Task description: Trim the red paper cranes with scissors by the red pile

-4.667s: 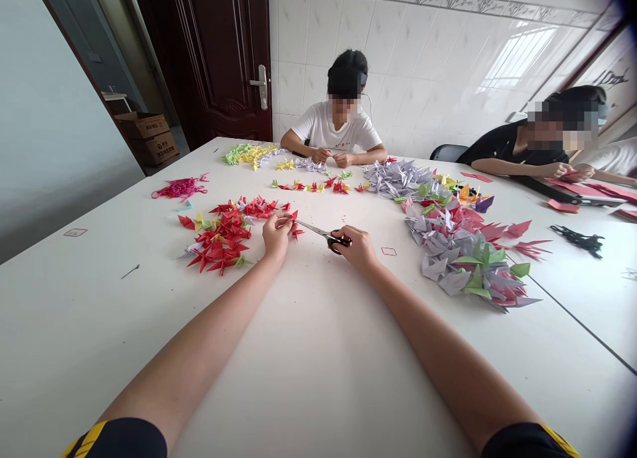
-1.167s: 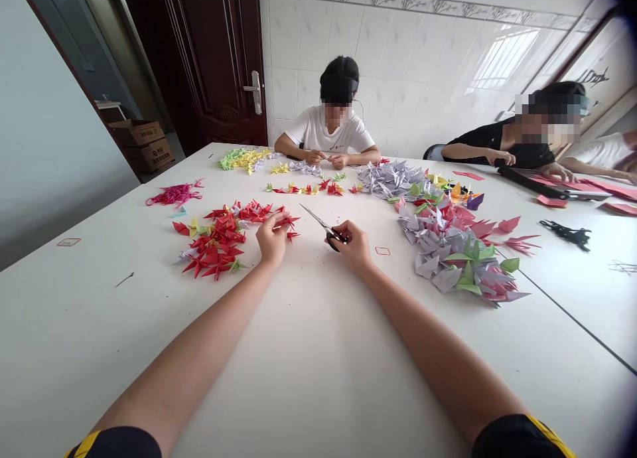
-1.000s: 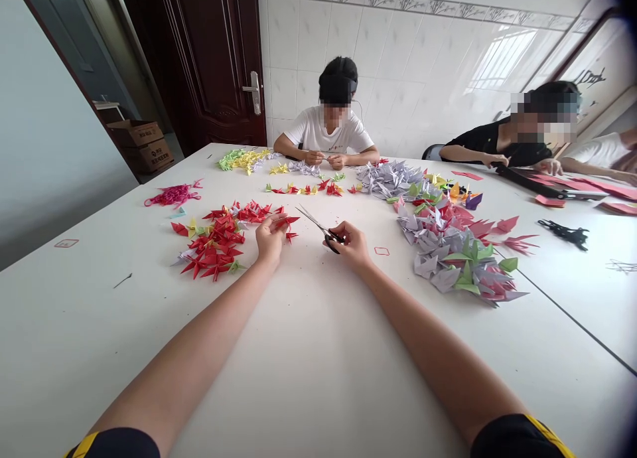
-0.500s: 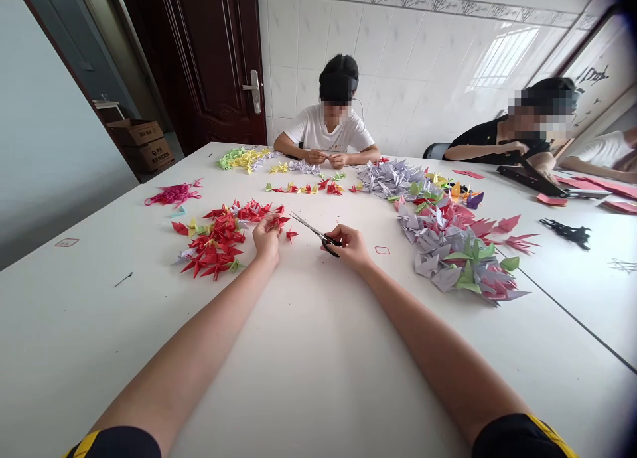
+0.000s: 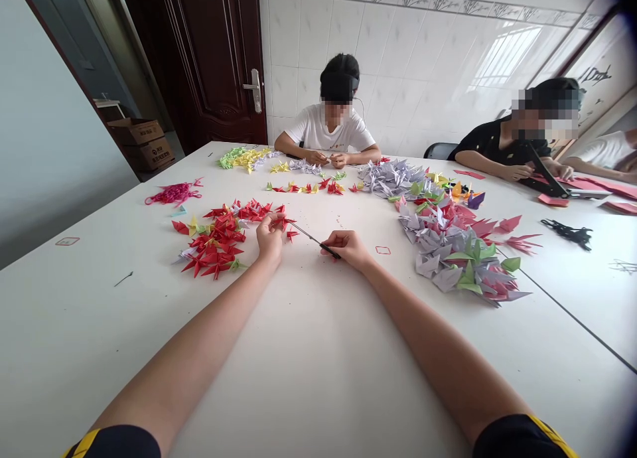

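Note:
My left hand (image 5: 271,235) pinches a small red folded paper piece (image 5: 283,222) just above the white table (image 5: 308,352). My right hand (image 5: 348,247) grips black-handled scissors (image 5: 314,239), whose closed blades point left and reach the red piece. A pile of red folded paper pieces (image 5: 221,237) lies just left of my left hand. One more red piece (image 5: 291,234) lies on the table under the blades.
A heap of grey, red and green folded pieces (image 5: 458,249) lies to the right. Across the table a person in white (image 5: 331,129) folds paper beside yellow-green pieces (image 5: 245,157). At the right a person in black (image 5: 517,156) works a paper cutter (image 5: 552,184). Pink strips (image 5: 173,194) lie far left.
The scissors have swung down and left, and their blades have closed at the red piece in my left hand. The person in black has lifted the paper cutter's arm.

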The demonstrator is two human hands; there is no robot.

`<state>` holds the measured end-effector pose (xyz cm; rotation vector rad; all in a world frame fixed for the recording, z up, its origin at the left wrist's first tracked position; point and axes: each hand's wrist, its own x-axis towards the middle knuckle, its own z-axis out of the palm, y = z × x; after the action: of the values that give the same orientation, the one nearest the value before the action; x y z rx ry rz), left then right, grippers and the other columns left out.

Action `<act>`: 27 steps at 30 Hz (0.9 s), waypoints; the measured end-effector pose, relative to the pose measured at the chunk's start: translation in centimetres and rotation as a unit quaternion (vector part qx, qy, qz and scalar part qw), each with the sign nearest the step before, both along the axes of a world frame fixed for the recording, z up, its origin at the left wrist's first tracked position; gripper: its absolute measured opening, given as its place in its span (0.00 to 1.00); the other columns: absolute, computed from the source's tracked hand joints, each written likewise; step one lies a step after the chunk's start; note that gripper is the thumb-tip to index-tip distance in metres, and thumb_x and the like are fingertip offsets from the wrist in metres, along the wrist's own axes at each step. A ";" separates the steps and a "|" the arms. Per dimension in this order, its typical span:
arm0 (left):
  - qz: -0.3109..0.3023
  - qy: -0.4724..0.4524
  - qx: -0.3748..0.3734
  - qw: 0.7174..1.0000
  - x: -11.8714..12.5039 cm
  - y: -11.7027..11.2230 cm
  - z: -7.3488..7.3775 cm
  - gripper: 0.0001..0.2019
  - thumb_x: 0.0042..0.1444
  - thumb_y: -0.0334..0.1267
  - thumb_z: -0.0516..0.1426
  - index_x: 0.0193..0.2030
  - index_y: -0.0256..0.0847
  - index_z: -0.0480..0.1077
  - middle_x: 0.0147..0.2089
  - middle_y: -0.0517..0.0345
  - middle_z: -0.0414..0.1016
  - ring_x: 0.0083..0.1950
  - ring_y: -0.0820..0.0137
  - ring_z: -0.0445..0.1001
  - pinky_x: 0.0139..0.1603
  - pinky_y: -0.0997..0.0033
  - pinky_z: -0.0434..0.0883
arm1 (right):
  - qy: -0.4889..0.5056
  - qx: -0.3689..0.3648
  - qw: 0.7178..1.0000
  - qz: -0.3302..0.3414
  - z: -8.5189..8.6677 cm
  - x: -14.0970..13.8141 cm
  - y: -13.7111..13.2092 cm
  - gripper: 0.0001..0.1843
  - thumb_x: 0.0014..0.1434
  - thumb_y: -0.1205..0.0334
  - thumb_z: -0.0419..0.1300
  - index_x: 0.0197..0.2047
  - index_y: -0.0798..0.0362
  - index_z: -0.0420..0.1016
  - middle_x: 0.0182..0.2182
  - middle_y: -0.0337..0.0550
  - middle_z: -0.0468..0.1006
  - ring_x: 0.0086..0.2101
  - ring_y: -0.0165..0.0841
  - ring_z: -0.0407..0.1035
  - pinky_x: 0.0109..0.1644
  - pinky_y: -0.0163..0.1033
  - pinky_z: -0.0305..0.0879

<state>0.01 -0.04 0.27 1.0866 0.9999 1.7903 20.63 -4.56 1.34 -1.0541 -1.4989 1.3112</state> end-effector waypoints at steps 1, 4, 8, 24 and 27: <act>0.004 0.007 0.002 1.000 0.0 0.0 0.0 0.10 0.45 0.28 0.57 0.35 0.41 0.75 0.42 0.55 0.76 0.40 0.72 0.73 0.43 0.70 0.71 | 0.001 0.001 1.000 0.000 0.0 0.0 0.0 0.16 0.40 0.54 0.72 0.26 0.54 0.72 0.27 0.44 0.81 0.22 0.29 0.69 0.22 0.34 0.63; 0.013 0.018 0.011 1.000 0.0 0.0 0.0 0.10 0.45 0.27 0.56 0.35 0.41 0.74 0.41 0.55 0.76 0.42 0.71 0.74 0.47 0.68 0.71 | -0.002 0.005 1.000 0.015 0.0 0.0 0.0 0.16 0.41 0.54 0.72 0.26 0.54 0.72 0.26 0.43 0.80 0.19 0.27 0.67 0.21 0.33 0.61; 0.027 0.035 0.013 0.999 -0.1 0.0 0.0 0.12 0.44 0.25 0.54 0.35 0.41 0.74 0.42 0.55 0.77 0.43 0.71 0.74 0.47 0.69 0.71 | -0.010 0.002 1.000 0.022 0.1 0.0 0.0 0.16 0.41 0.54 0.71 0.25 0.55 0.72 0.25 0.43 0.80 0.18 0.26 0.66 0.20 0.33 0.59; 0.046 -0.006 -0.032 0.998 -0.2 -0.1 0.3 0.10 0.48 0.27 0.55 0.37 0.41 0.72 0.44 0.54 0.75 0.38 0.74 0.72 0.39 0.72 0.69 | 0.010 0.025 0.999 -0.025 -1.2 0.5 0.8 0.15 0.42 0.54 0.71 0.30 0.53 0.76 0.29 0.44 0.81 0.34 0.37 0.77 0.30 0.35 0.66; 0.037 -0.011 -0.039 0.999 -0.3 0.0 0.2 0.12 0.47 0.27 0.54 0.37 0.41 0.72 0.43 0.54 0.75 0.36 0.75 0.72 0.39 0.72 0.69 | -0.001 0.030 0.999 -0.033 -1.3 0.5 0.9 0.16 0.43 0.53 0.71 0.31 0.53 0.76 0.30 0.44 0.82 0.33 0.37 0.77 0.32 0.36 0.67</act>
<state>-0.26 -0.07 0.47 0.9920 1.0994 1.8032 21.16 -3.66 0.02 -1.0581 -1.4837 1.2137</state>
